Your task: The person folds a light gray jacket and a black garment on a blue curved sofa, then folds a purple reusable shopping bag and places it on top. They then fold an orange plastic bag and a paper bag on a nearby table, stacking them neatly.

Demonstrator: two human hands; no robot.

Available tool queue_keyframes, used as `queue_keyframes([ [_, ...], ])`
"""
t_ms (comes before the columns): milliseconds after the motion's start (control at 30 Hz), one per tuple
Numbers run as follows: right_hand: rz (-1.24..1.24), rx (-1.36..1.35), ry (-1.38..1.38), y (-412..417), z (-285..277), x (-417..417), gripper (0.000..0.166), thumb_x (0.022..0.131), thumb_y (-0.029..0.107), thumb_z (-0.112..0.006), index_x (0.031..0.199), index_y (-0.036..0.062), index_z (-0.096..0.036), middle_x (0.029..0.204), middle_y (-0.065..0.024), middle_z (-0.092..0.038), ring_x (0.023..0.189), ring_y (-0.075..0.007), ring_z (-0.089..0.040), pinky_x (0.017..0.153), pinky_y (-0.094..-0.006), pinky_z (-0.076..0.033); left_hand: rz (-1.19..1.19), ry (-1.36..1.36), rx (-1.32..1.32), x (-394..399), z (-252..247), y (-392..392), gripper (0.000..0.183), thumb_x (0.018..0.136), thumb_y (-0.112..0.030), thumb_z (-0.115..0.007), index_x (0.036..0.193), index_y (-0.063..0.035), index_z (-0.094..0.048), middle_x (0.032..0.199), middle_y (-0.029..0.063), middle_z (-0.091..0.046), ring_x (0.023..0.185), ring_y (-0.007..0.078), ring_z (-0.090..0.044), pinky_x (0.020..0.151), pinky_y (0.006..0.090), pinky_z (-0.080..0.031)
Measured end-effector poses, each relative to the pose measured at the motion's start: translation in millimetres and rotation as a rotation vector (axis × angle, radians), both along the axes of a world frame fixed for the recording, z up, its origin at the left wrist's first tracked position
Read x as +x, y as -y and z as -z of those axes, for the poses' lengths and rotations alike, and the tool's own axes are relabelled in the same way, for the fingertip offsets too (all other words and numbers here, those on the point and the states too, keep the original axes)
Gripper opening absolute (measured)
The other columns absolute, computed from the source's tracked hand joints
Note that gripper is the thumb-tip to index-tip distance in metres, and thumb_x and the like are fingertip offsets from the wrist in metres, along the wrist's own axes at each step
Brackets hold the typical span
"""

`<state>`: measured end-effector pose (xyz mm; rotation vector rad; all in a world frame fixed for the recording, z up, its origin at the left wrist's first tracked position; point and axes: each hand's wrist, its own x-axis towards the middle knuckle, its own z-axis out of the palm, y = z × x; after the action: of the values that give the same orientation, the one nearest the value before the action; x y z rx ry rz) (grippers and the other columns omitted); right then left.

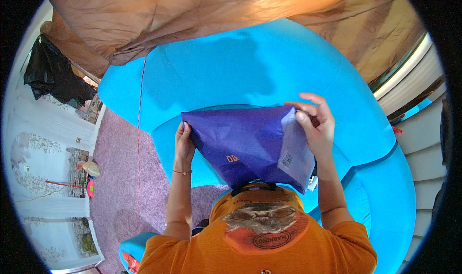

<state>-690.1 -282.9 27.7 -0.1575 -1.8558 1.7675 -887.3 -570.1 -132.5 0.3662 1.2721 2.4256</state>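
A purple plastic bag [242, 140] with orange writing and a pale side panel is spread out in front of my orange printed T-shirt [267, 230]. At its upper left corner, my left hand [184, 140] grips the edge, thumb on top. My right hand [316, 124] is at the upper right corner, with the thumb and a finger close around it and other fingers raised. Whether those fingertips pinch the plastic is hard to tell. Behind the bag lies a bright blue upholstered sofa [202, 72]. What the bag contains, if anything, is hidden.
Brown fabric [187, 14] hangs across the far side. A thin red cord [139, 104] runs over the sofa and the pinkish carpet [122, 158]. At the left are a black plastic bag [54, 72] and a patterned wall. More blue sofa [386, 209] is at the right.
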Motion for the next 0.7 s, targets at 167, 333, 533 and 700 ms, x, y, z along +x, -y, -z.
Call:
queue_keyframes([
  [167,0.034,0.372,-0.046,6.3,7.6,-1.7,0.062,0.072,-0.001,-0.078,0.121,0.0071,-0.042,0.102,-0.0152,-0.067,0.093,-0.0191,-0.065,0.079,-0.0294,-0.051,0.004,0.071,0.005,1.9,3.8,-4.8,0.030,0.098,-0.024,-0.050,0.123,-0.0070,-0.053,0.118,0.0047,-0.061,0.106,0.0172,-0.058,0.094,0.0342,-0.045],
  [333,0.234,0.503,-0.034,8.0,14.5,-5.1,0.055,0.069,0.002,-0.080,0.113,0.0079,-0.047,0.078,-0.0137,-0.068,0.070,-0.0230,-0.069,0.061,-0.0309,-0.053,-0.644,-0.490,-0.583,15.2,-25.7,-28.7,0.032,0.094,-0.012,-0.055,0.124,-0.0005,-0.052,0.120,0.0089,-0.061,0.113,0.0199,-0.055,0.096,0.0333,-0.044],
  [533,0.428,0.799,0.058,31.8,19.8,-13.4,0.037,0.076,0.012,-0.076,0.108,0.0064,-0.059,0.081,-0.0137,-0.068,0.073,-0.0261,-0.070,0.061,-0.0314,-0.054,-0.301,-0.957,-0.871,74.1,-127.9,-46.2,0.028,0.087,-0.017,-0.067,0.109,-0.0013,-0.060,0.080,0.0084,-0.069,0.071,0.0150,-0.068,0.057,0.0271,-0.052],
  [700,0.324,0.740,0.026,44.7,31.1,-17.0,0.017,0.076,0.010,-0.075,0.084,0.0019,-0.063,0.078,-0.0140,-0.066,0.064,-0.0252,-0.067,0.055,-0.0307,-0.051,-0.219,-0.903,-1.012,94.9,-130.1,-81.6,0.040,0.077,-0.021,-0.078,0.110,-0.0030,-0.061,0.083,0.0145,-0.069,0.074,0.0232,-0.070,0.060,0.0309,-0.056],
])
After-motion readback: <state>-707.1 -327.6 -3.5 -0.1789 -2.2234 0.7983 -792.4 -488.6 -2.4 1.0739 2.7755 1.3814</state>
